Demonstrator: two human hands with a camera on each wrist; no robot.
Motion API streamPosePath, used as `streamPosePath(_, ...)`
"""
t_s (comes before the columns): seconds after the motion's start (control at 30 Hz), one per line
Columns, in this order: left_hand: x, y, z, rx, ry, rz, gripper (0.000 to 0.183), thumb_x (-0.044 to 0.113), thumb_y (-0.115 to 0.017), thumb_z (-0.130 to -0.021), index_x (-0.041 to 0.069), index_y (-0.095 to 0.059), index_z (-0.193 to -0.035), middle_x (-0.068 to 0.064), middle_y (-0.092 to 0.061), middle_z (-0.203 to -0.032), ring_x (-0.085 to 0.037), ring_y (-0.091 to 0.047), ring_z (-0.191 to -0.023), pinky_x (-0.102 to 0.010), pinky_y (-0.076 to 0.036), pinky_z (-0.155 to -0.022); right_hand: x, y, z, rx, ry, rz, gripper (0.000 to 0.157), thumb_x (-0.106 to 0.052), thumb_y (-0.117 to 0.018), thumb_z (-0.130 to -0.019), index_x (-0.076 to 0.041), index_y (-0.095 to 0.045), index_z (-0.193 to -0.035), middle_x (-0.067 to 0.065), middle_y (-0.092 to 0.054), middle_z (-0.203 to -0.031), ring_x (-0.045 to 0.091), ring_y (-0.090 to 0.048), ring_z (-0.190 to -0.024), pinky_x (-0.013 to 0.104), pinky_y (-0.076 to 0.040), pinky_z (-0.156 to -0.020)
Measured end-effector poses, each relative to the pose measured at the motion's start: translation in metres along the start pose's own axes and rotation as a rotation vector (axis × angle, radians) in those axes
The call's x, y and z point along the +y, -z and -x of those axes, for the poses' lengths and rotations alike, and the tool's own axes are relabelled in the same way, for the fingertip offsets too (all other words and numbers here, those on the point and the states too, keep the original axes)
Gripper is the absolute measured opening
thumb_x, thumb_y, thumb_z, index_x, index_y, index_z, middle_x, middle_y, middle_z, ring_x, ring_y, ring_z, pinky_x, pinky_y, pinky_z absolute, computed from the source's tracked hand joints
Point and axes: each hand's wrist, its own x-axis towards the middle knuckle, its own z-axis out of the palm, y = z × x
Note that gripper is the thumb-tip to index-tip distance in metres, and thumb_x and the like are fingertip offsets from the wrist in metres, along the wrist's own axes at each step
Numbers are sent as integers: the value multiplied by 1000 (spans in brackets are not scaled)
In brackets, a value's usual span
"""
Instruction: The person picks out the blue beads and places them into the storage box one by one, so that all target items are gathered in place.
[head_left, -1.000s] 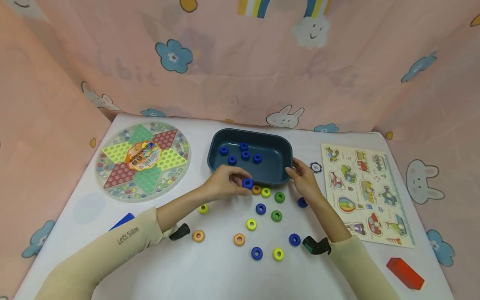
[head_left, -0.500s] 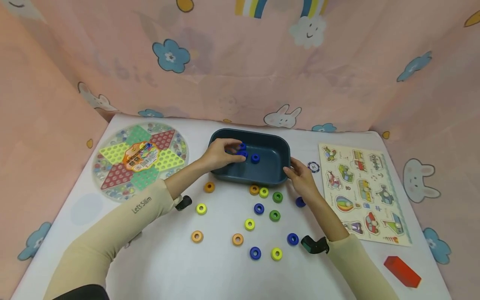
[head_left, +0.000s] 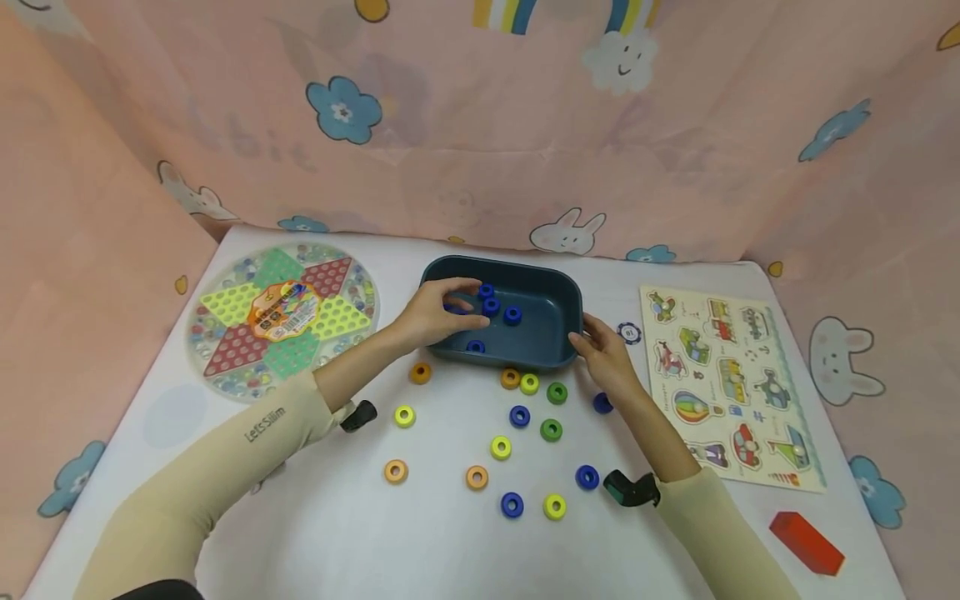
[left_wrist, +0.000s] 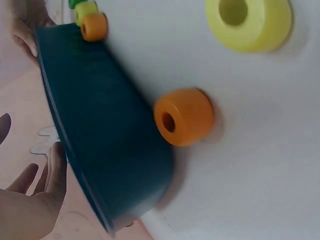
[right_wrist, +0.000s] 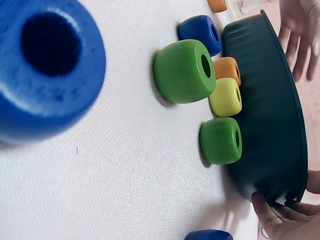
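Observation:
My left hand (head_left: 442, 312) is over the left part of a dark teal tray (head_left: 558, 287), thumb and fingers apart with nothing between them. In the left wrist view its spread fingers (left_wrist: 56, 170) show beyond the tray's rim. Several blue ring-shaped beads (head_left: 512, 315) lie in the tray; one blue bead (head_left: 476, 346) is by the near wall, and another is partly hidden behind the left fingers. My right hand (head_left: 609, 358) holds the tray's right end. The right wrist view shows its fingertips (right_wrist: 262, 205) against the tray's underside and outer wall.
In front of the tray lie orange (head_left: 477, 477), yellow (head_left: 554, 507), green (head_left: 551, 430) and blue beads (head_left: 512, 505). A round Chinese checkers board (head_left: 283, 312) is on the left. A picture puzzle board (head_left: 731, 392), a poker chip (head_left: 629, 333) and a red block (head_left: 807, 543) are on the right.
My left hand has carried a blue bead from in front of the tray to inside it and let go. The bead now lies by the near wall. My right hand stays at the tray's end.

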Motion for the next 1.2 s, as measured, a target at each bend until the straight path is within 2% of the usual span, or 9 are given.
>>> streamPosePath(0.13,8,-4,20,-57,-70,68,51,15,-75,-78,9,-56,-125,-7,-57,-120,-18,-59,-94,-31,-52,-74,0,0,0,-1,-1,-1,51,-13,-49,-97,-1,-29,-142,17,-35,-142,28,-39,-126,37,-38,-99)
streamPosePath(0.27,10,-16,42,-166,-132,96,46,11,-75,-78,5,-58,-121,-10,-59,-116,-18,-61,-90,-30,-52,-75,-2,1,1,3,0,3,51,-13,-48,-97,-1,-29,-142,18,-35,-142,29,-39,-126,38,-37,-100)
streamPosePath(0.4,4,-39,63,-300,-116,135,43,11,-75,-78,4,-60,-118,-12,-61,-112,-19,-61,-91,-29,-52,-74,-1,2,1,1,0,-7,51,-13,-49,-97,0,-29,-142,17,-35,-142,29,-39,-126,37,-37,-100)
streamPosePath(0.5,-3,-62,78,-397,-70,169,42,10,-76,-77,3,-61,-115,-11,-62,-110,-22,-61,-92,-28,-52,-72,0,1,1,-2,1,-19,51,-13,-49,-97,-1,-30,-142,17,-35,-142,29,-39,-126,37,-37,-100)
streamPosePath(0.6,-12,-86,91,-473,-64,161,42,8,-78,-74,3,-63,-112,-8,-63,-106,-22,-61,-88,-25,-52,-68,0,1,1,-5,2,-27,51,-13,-49,-97,-1,-30,-142,17,-35,-142,29,-40,-126,37,-37,-100)
streamPosePath(0.73,-21,-109,105,-529,-160,68,39,4,-78,-72,2,-65,-108,-5,-64,-100,-14,-61,-81,-20,-51,-66,-1,0,2,-1,-5,-21,51,-13,-49,-97,-2,-29,-143,16,-34,-143,28,-40,-125,36,-37,-100)
streamPosePath(0.93,-22,-123,112,-581,-328,-210,41,5,-78,-72,5,-64,-111,5,-60,-94,-1,-55,-83,-12,-46,-70,-1,0,3,6,2,-10,51,-13,-49,-97,-1,-29,-142,17,-33,-143,29,-39,-126,37,-36,-100)
streamPosePath(1.07,-22,-128,114,-596,-352,-353,39,8,-78,-73,9,-66,-110,9,-57,-96,3,-50,-87,-11,-42,-75,-2,0,3,9,-9,4,51,-13,-49,-97,-2,-29,-143,16,-33,-144,29,-39,-126,37,-36,-100)
streamPosePath(1.2,-22,-129,116,-574,-380,-394,33,10,-79,-72,11,-69,-103,10,-56,-95,4,-50,-86,-11,-41,-76,-2,0,3,6,-20,10,51,-15,-49,-97,-3,-29,-143,15,-33,-144,29,-39,-126,37,-37,-100)
